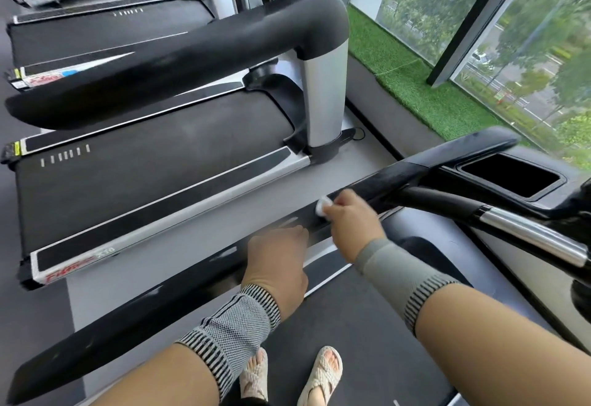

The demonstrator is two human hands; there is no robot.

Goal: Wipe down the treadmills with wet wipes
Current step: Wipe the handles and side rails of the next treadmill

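Observation:
I stand on a treadmill whose long black left handrail runs from the lower left up toward the console. My right hand grips a small white wet wipe and presses it onto the handrail near the console. Just below it, my left hand rests on the same rail with its fingers curled over the far side. Both wrists wear grey knitted bands. A black and chrome inner grip bar juts out to the right of my right hand.
A second treadmill with a thick black handrail and silver post stands to the left, a third behind it. A console cup recess lies at right. Green turf and tall windows line the far side. My sandalled feet stand on the belt.

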